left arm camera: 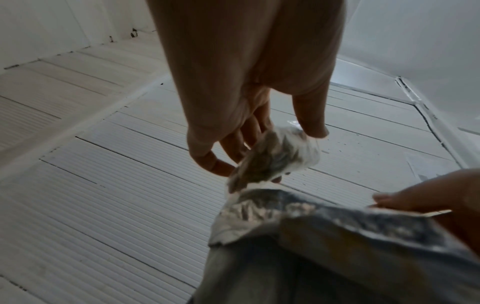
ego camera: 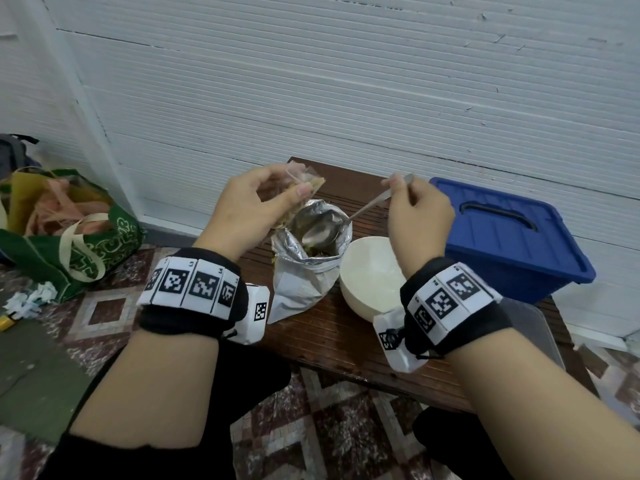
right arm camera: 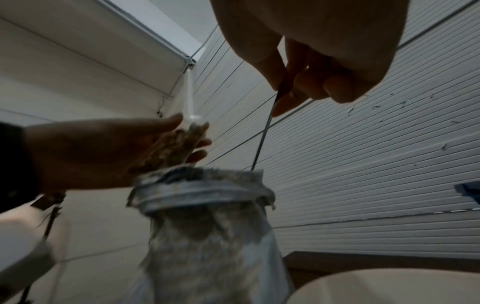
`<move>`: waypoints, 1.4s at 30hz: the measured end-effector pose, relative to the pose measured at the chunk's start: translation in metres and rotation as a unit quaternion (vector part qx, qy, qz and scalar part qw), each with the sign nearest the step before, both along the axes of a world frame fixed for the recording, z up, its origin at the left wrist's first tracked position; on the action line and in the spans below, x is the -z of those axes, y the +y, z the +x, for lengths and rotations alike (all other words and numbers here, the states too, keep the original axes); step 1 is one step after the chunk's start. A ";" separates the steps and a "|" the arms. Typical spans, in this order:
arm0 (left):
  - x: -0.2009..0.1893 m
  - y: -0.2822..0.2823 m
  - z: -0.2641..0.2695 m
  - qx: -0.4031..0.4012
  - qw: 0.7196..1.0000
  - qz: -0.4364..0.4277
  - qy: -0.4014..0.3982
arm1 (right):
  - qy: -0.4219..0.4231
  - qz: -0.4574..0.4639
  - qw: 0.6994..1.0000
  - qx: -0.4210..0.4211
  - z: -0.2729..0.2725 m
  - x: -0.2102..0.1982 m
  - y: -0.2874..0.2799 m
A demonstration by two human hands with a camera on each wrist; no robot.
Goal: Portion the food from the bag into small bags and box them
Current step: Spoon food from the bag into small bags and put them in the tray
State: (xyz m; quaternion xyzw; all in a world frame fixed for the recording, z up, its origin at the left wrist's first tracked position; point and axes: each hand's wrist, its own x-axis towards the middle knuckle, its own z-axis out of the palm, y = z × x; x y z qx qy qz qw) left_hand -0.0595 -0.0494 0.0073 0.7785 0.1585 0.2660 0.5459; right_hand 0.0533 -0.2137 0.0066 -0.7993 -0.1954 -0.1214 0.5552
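A silver foil bag [ego camera: 304, 268] stands open on the brown table [ego camera: 346, 337], its mouth rolled down, with dark food inside. My left hand [ego camera: 273, 192] pinches a small clear bag [ego camera: 304, 199] partly filled with food, tilted just above the foil bag's mouth. In the left wrist view the small bag [left arm camera: 278, 158] hangs from the fingertips over the foil bag [left arm camera: 337, 236]. My right hand [ego camera: 412, 199] grips the handle of a metal spoon [ego camera: 322, 230], whose bowl sits inside the foil bag. In the right wrist view the spoon handle [right arm camera: 262, 139] runs down into the foil bag [right arm camera: 207, 216].
A white bowl [ego camera: 370, 275] sits on the table right of the foil bag. A blue lidded box [ego camera: 509, 233] stands at the right against the white ribbed wall. A green tote bag [ego camera: 69, 233] stuffed with material lies on the tiled floor at left.
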 end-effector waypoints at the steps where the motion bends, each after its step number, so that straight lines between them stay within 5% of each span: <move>1: -0.001 -0.002 0.000 0.005 1.000 -0.010 -0.016 | 0.002 -0.026 0.999 -0.023 -0.003 0.005 0.003; 14: -0.008 -0.029 0.010 0.053 0.992 -0.063 -0.096 | 0.099 -0.034 0.990 -0.092 -0.011 0.016 -0.003; 30: 0.007 -0.106 0.030 0.129 0.987 -0.041 -0.089 | 0.141 0.152 0.976 -0.061 -0.020 0.001 -0.074; 42: 0.055 -0.141 0.035 0.151 0.987 0.017 -0.045 | 0.135 -0.027 0.990 -0.040 -0.018 0.021 -0.119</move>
